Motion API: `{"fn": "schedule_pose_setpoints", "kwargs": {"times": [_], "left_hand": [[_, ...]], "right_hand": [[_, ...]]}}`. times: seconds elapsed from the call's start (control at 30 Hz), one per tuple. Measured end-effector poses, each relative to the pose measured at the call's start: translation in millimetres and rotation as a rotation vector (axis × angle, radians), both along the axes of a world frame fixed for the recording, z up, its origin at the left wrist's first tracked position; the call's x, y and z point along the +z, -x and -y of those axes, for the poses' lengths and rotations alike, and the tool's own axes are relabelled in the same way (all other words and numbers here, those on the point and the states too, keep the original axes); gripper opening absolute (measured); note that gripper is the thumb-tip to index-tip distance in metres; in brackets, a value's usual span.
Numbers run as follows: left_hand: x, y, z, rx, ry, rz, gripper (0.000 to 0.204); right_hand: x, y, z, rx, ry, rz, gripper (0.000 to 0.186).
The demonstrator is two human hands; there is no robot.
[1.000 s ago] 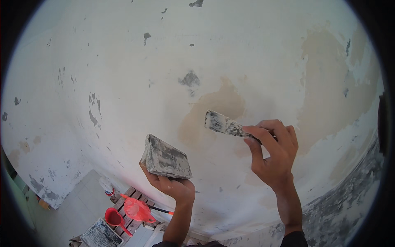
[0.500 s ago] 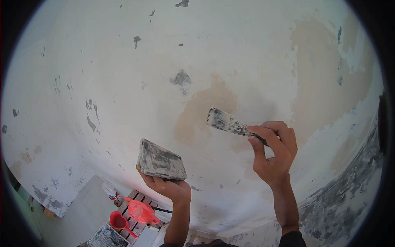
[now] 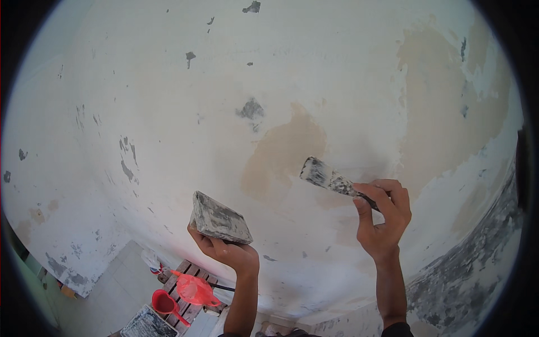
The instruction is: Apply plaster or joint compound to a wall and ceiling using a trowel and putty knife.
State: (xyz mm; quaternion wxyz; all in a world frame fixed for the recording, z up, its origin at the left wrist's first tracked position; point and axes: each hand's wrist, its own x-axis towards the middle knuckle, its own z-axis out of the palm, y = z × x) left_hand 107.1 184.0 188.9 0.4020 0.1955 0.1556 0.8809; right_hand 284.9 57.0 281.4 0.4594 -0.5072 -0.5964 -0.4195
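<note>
1. Pinching the dark, narrow neck of a putty knife between thumb and fingertips, the right hand is right of centre in the frame, its fingers closed on the tool.
2. The putty knife tilts, its broad blade toward the centre of the frame and its neck lower right; white and dark smears coat it. Whether the blade touches the wall cannot be told.
3. At lower centre-left, the left hand holds a rectangular plasterer's board, its fingers curled around the lower edge and partly hidden behind. The board leans, its face streaked grey and white.
4. The two tools are well apart, the board lower and to the left.
5. Behind them, the pale wall shows a beige patch at centre, a larger beige area at upper right, and a grey chipped spot above centre-left.
6. At lower left, a slatted wooden platform carries a red plastic bag; a red dipper is just beside the bag, above a smeared tray.
</note>
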Motion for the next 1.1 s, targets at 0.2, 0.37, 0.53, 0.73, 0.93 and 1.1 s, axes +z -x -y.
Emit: {"fn": "schedule_pose_setpoints", "kwargs": {"times": [0.2,0.37,0.53,0.73,0.93,1.1], "left_hand": [[-4,-15,7,-0.119,-0.070,0.010,0.016],[-26,41,-16,0.057,0.056,0.018,0.017],[-17,22,-12,0.025,0.025,0.010,0.017],[-28,32,-6,-0.020,0.026,-0.010,0.017],[-26,31,-16,-0.001,0.052,0.029,0.016],[-26,6,-10,-0.077,-0.021,-0.015,0.014]], "right_hand": [[4,16,-60,0.012,0.062,0.087,0.022],[-5,-4,-16,-0.081,0.030,0.029,0.021],[-1,37,-32,0.042,0.068,0.061,0.021],[-6,8,-41,-0.083,0.085,0.079,0.022],[-8,25,-27,-0.011,0.040,-0.001,0.021],[-9,20,-55,-0.034,0.097,0.076,0.021]]}}
